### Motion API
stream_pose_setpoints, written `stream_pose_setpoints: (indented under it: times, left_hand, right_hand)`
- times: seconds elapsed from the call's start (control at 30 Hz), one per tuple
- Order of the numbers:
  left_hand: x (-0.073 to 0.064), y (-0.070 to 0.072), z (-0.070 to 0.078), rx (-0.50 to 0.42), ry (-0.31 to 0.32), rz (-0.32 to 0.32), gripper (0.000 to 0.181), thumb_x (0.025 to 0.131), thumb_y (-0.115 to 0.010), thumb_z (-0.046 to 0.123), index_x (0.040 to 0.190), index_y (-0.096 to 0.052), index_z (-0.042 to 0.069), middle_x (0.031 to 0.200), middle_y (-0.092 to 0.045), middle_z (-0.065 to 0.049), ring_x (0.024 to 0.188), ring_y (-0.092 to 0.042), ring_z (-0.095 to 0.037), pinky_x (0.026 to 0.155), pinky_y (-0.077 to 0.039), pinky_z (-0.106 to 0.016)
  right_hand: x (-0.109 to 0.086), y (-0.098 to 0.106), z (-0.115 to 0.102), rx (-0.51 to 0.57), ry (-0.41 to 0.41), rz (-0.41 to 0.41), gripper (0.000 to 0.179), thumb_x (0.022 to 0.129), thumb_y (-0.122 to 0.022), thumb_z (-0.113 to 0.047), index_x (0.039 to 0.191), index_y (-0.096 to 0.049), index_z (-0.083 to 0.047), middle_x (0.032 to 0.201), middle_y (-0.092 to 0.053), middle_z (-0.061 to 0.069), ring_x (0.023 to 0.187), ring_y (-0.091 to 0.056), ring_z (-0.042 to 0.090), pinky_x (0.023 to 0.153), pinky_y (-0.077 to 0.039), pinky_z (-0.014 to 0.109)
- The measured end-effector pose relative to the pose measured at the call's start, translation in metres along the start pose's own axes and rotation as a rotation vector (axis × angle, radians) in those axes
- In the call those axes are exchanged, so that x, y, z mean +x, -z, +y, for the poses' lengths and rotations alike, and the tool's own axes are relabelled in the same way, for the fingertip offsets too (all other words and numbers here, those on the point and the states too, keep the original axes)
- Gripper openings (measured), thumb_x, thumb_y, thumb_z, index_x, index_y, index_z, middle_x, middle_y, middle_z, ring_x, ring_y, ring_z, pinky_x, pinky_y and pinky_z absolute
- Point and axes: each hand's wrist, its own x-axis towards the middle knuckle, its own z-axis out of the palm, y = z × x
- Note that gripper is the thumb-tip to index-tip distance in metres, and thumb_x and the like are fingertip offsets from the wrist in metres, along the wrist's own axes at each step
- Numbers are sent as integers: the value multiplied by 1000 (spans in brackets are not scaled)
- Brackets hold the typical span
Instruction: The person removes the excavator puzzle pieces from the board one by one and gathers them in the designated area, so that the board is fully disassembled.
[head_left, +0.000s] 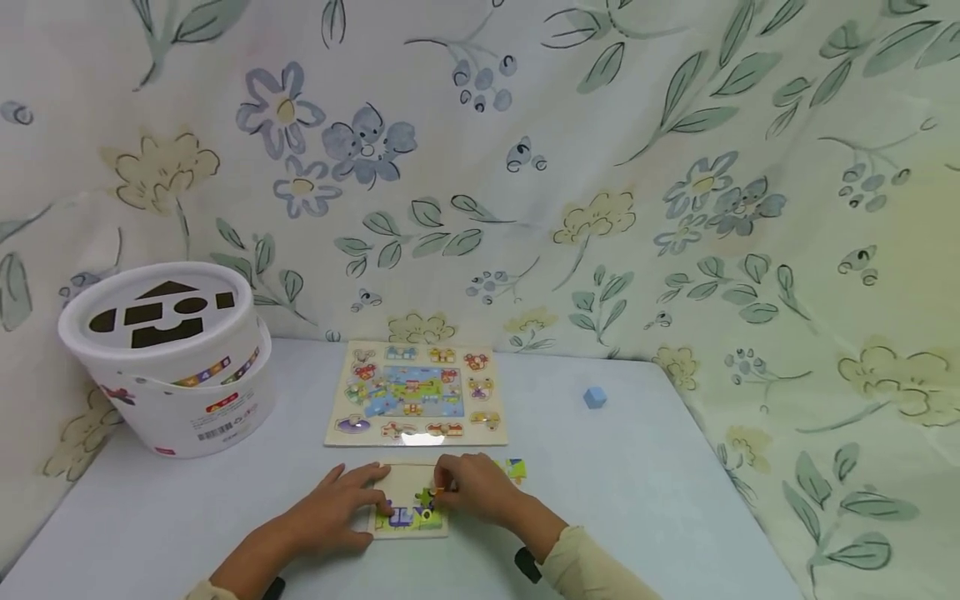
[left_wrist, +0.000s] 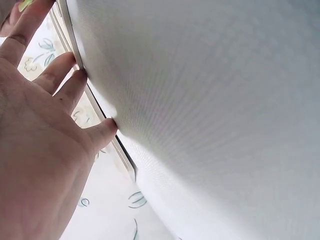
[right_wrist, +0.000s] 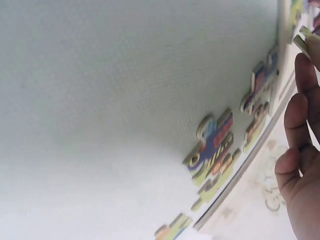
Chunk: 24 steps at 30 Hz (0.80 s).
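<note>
A small wooden jigsaw tray (head_left: 405,479) lies near the middle of the table, with fitted pieces (head_left: 401,517) along its near side. My left hand (head_left: 330,510) rests at the tray's left side, fingers spread, a fingertip on the fitted pieces. In the left wrist view, fingertips of the left hand (left_wrist: 45,130) touch a board's edge. My right hand (head_left: 480,490) pinches a green jigsaw piece (head_left: 425,498) over the tray. The right wrist view shows part of that piece (right_wrist: 301,43) at the fingertips; the rest is hidden.
A larger wooden picture puzzle board (head_left: 420,438) lies behind the tray. Loose jigsaw pieces (right_wrist: 212,147) lie on the table, one piece (head_left: 516,469) showing beyond my right hand. A blue cube (head_left: 595,397) sits at right; a white shape-sorter bucket (head_left: 202,408) stands at left.
</note>
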Motion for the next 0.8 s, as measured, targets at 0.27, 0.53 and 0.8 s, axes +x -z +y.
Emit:
stream_pose_setpoints:
  times: [0.27, 0.53, 0.8]
  left_hand:
    - [0, 0, 1, 6, -9, 5, 25, 74, -78, 26, 94, -68, 37, 148, -44, -13, 140, -31, -42, 108, -8, -75]
    - [-3, -7, -4, 9, -7, 12, 24, 74, -77, 28, 94, -67, 38, 148, -44, -13, 140, -30, -43, 108, -7, -75]
    - [-2, -5, -5, 1, -50, 3, 24, 76, -76, 31, 97, -66, 39, 149, -41, -13, 141, -29, -44, 108, -8, -74]
  right_hand:
    - [-32, 30, 45, 208, -137, 44, 12, 91, -68, -31, 90, -60, -22, 80, -60, -12, 70, -53, 5, 58, -46, 21]
    - [-71, 34, 96, 337, -231, 6, 15, 91, -68, -27, 91, -62, -13, 81, -63, -6, 73, -55, 11, 62, -46, 25]
    - [-77, 29, 106, 381, -189, 3, 13, 92, -67, -25, 91, -61, -13, 76, -63, -7, 68, -55, 6, 60, -45, 21]
